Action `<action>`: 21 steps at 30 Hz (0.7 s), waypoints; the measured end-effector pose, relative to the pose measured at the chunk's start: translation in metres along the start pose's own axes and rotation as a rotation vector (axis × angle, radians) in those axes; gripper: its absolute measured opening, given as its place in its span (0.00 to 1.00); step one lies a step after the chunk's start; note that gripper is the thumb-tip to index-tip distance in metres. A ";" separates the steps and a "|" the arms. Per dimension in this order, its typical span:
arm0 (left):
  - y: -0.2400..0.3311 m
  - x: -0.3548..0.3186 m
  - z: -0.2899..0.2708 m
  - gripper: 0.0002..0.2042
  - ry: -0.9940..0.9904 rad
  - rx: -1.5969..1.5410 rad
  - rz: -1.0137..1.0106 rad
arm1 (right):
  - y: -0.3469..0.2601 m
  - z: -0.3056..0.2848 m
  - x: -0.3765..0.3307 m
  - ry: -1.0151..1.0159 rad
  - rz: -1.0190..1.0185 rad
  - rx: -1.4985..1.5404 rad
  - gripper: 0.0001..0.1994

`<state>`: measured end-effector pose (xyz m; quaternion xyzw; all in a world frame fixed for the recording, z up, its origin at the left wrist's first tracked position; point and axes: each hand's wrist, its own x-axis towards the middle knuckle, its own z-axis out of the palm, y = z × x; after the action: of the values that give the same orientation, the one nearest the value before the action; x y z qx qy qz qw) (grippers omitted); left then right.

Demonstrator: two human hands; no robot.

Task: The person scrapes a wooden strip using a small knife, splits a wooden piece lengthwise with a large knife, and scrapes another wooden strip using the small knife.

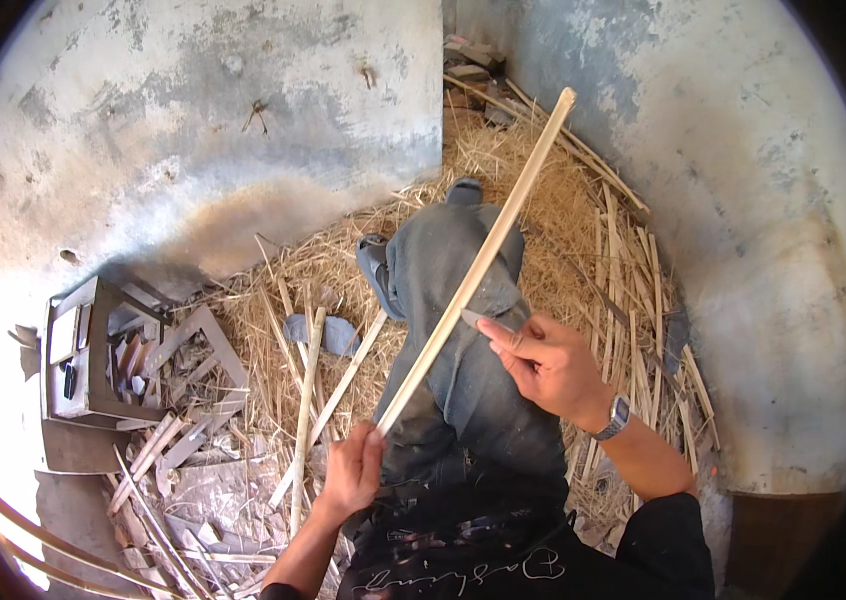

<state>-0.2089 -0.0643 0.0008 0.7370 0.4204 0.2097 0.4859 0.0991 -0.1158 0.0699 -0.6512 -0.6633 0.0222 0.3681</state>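
Observation:
A long, pale bamboo strip (478, 268) slants across my lap, its far end up near the wall corner. At its near, lower end my left hand (353, 468) is closed round it. My right hand (548, 365) is closed on a small knife, of which only the grey, pointed blade (470, 317) shows; the handle is hidden in my fingers. That tip lies against or very close to the strip's right side, around mid-length. Beneath the strip are my legs in dark grey trousers (488, 400).
Straw and shavings (553, 220) cover the floor ahead. Loose strips (633, 330) lie along the right wall, and more sticks (308, 400) lie left of my legs. A wooden stool-like frame (93, 350) lies at the left among scraps. Worn walls (273, 90) rise close ahead.

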 end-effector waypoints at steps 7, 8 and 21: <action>0.026 0.036 0.020 0.12 0.033 0.035 0.102 | 0.001 -0.005 -0.004 -0.060 0.050 -0.044 0.21; 0.020 0.033 0.017 0.12 0.043 0.035 0.155 | -0.001 -0.005 -0.004 -0.061 0.055 -0.047 0.21; -0.055 -0.076 -0.050 0.12 -0.058 0.085 0.095 | -0.005 0.003 0.000 -0.046 0.059 -0.059 0.15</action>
<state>-0.3100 -0.0907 -0.0185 0.7819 0.3793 0.1931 0.4554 0.0932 -0.1153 0.0709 -0.6802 -0.6525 0.0287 0.3327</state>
